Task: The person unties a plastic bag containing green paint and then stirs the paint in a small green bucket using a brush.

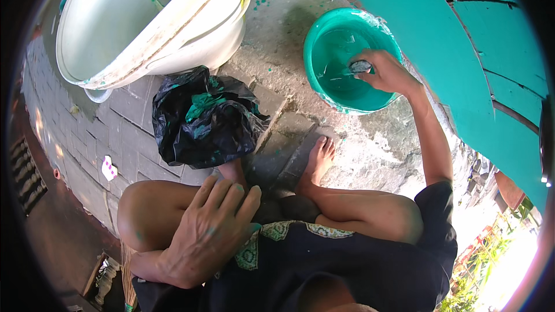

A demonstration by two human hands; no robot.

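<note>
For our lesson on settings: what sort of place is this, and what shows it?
Probably an outdoor yard or path: grey paving, sunlit concrete and leafy plants in bright daylight suggest it.

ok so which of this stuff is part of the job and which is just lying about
Seemingly part of the job:
right hand, gripping a small grey-white tool
teal bucket
teal paint inside it

Probably just lying about:
black plastic bag, green-smeared, so perhaps used
large white tub
white-and-pink scrap
</note>
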